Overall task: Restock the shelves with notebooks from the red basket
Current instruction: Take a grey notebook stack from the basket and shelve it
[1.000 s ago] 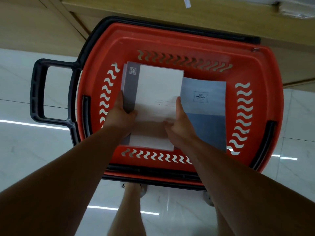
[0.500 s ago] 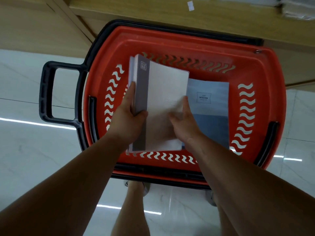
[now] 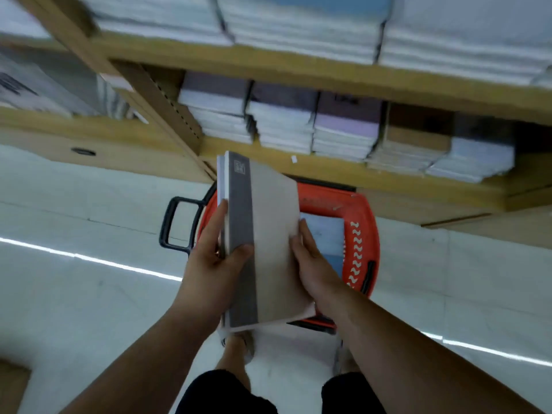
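Observation:
I hold a stack of white notebooks with a grey spine strip (image 3: 263,234) above the red basket (image 3: 363,216). My left hand (image 3: 215,264) grips the stack's left edge, thumb on the grey strip. My right hand (image 3: 310,261) clasps its right edge. A blue notebook (image 3: 325,231) still lies inside the basket, partly hidden by the stack. The wooden shelf (image 3: 343,171) just beyond the basket carries several stacks of notebooks (image 3: 283,121).
The basket's black handle (image 3: 173,225) sticks out to the left over the white tiled floor (image 3: 74,294). A higher shelf (image 3: 298,64) holds more white stacks. My legs and feet show below the basket. A brown box corner sits at the bottom left.
Both hands have lifted the notebook stack up out of the basket. My view has risen from the basket to take in the shelves.

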### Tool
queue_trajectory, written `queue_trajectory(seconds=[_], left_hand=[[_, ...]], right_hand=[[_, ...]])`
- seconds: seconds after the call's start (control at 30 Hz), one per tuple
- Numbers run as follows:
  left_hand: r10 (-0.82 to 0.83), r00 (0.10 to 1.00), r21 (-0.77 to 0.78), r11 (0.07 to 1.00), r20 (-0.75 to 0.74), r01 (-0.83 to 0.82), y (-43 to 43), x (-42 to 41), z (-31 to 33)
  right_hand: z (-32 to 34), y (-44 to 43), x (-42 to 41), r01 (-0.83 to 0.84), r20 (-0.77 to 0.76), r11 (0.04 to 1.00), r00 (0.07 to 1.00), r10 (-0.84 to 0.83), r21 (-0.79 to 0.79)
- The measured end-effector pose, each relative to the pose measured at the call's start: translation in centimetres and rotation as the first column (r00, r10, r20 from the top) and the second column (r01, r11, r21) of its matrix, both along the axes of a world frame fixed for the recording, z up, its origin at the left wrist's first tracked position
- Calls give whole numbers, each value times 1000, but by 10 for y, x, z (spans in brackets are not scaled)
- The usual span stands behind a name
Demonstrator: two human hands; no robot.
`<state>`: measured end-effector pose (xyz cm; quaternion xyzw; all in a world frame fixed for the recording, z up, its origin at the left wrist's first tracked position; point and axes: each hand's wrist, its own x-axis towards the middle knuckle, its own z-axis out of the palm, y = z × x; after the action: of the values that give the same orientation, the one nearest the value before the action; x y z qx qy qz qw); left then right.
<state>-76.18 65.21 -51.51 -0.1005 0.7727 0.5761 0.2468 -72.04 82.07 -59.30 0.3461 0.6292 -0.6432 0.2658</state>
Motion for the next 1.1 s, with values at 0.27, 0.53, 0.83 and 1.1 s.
queue_trajectory(seconds=[0.27, 0.53, 0.83, 1.1], left_hand=[[197, 980, 143, 970, -1, -195, 10, 28, 184], [152, 988, 170, 974, -11, -148, -19, -14, 226], [-79, 994, 243, 966, -72, 94, -66, -180, 232], [-145, 964, 78, 983, -225, 166, -40, -298, 222]], right_hand=[[178, 41, 17, -30, -188, 986, 982, -1, -162], [255, 32, -16, 60, -439, 994, 893, -93, -88], [287, -29, -132, 380, -499, 924, 794, -347, -38], [276, -10, -255, 435, -550, 884, 787, -279, 174]])
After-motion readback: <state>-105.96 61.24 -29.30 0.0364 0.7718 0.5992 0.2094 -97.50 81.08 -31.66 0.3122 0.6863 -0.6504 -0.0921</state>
